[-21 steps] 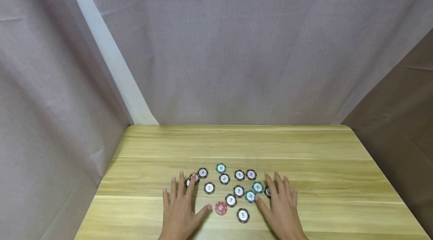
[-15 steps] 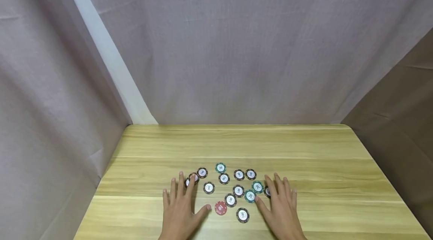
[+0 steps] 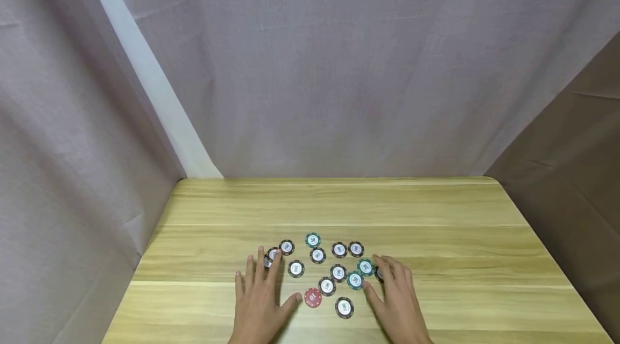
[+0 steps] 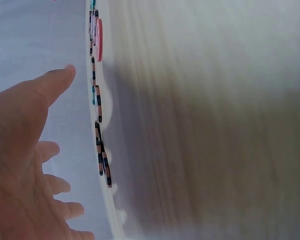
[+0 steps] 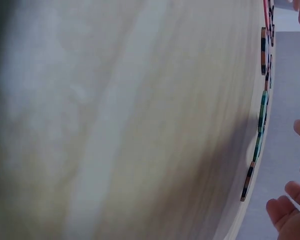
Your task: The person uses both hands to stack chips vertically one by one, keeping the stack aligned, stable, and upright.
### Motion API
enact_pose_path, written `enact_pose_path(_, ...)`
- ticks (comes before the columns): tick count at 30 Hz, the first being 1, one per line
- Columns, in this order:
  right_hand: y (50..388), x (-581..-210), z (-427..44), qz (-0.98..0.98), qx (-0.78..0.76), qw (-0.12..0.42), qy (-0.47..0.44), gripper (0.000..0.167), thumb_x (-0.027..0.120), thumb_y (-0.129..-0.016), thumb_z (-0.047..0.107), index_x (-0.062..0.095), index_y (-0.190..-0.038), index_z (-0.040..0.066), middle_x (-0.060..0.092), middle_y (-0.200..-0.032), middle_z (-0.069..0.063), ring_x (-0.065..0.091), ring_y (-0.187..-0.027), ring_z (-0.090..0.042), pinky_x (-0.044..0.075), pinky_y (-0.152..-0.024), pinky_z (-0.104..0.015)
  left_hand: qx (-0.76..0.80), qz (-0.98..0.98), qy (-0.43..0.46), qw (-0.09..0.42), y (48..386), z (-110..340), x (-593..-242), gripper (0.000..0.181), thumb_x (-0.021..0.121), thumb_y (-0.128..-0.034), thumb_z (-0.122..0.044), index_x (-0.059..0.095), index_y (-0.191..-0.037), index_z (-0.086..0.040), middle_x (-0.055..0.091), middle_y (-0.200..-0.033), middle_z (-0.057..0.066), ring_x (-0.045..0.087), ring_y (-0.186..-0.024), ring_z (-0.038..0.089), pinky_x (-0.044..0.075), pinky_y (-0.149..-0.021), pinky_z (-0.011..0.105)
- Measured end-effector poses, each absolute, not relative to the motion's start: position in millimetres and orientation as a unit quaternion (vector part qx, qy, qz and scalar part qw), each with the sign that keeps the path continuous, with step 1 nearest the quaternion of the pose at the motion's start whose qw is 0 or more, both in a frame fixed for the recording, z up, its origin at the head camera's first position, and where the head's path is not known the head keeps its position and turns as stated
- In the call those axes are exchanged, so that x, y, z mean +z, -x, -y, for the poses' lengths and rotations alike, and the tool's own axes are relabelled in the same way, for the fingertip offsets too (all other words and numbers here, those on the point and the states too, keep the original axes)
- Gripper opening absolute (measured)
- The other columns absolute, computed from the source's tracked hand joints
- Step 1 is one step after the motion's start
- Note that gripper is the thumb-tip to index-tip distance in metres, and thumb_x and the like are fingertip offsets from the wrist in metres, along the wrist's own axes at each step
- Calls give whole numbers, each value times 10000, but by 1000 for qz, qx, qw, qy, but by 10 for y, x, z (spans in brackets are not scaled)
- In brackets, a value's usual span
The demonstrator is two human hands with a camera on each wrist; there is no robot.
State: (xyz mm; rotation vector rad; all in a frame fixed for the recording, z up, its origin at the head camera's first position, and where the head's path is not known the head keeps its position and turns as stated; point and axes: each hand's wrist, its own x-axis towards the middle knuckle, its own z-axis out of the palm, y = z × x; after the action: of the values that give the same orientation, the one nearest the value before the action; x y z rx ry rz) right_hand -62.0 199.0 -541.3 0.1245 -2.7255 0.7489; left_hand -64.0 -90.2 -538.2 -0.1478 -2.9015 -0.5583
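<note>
My left hand (image 3: 261,301) is spread at the left of a scatter of poker chips. Its index fingertip covers part of a black 100 chip (image 3: 273,253), and its thumb tip lies just left of the red 10 chip (image 3: 312,297). In the left wrist view that thumb (image 4: 60,82) appears raised off the tabletop. At the right, my right hand (image 3: 398,301) hovers with slightly bent fingers. Its thumb tip is by a green 20 chip (image 3: 355,280). Another green chip (image 3: 365,267) and a partly hidden black chip (image 3: 379,274) are near its fingers. Neither hand holds anything.
Several more black 100 chips (image 3: 344,308) lie flat between the hands, with a green 20 chip (image 3: 312,240) at the back. The wooden table (image 3: 339,201) reaches to grey curtains (image 3: 339,91) behind; a brown cloth (image 3: 571,172) hangs at the right.
My right hand has shifted slightly left, its fingers more bent and drawn closer together. My left hand stays about where it was. The head view has shifted a little; the chips keep their layout.
</note>
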Motion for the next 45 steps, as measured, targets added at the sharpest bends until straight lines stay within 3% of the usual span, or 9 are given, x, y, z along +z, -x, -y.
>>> enact_pose_path(5,629,-5400,-1934,945,282,164,-38,586,792,-837,205,556,-1358,78,528,-1273,-104,448,-1197,-271,448,-952,-509,-191,976,50,89,640,902,-5380,943,721,-766,-634,358,-1536,-229,218,-1608,183,237,-1431,478,189,-1088,701)
enact_pose_path(20,637,-5523,-1749,936,338,90,29,433,791,-839,230,655,-1231,107,627,-1073,-2,586,-1075,-208,491,-944,-452,-209,972,49,93,625,899,-5373,872,744,-787,-540,411,-1508,-181,293,-1576,200,323,-1394,470,278,-1056,686)
enact_pose_path(32,674,-5728,-1722,935,332,122,13,381,807,-818,194,670,-1163,110,571,-985,71,542,-949,-88,506,-863,-388,-232,966,53,97,605,800,-5349,822,766,-790,-457,444,-1487,-163,346,-1543,220,367,-1363,478,342,-1027,660)
enact_pose_path(38,668,-5776,-1760,939,305,158,-10,392,841,-776,179,682,-1126,99,554,-975,69,529,-934,-97,506,-826,-377,-233,965,68,101,619,759,-5306,782,763,-793,-427,472,-1464,-150,366,-1532,219,382,-1355,475,356,-1024,647)
enact_pose_path(45,667,-5775,-1779,946,283,157,-21,377,856,-757,229,709,-1084,113,539,-963,71,550,-941,-131,503,-819,-396,-248,963,71,82,588,683,-5314,737,767,-800,-420,516,-1423,-119,407,-1502,218,410,-1334,471,364,-1016,649)
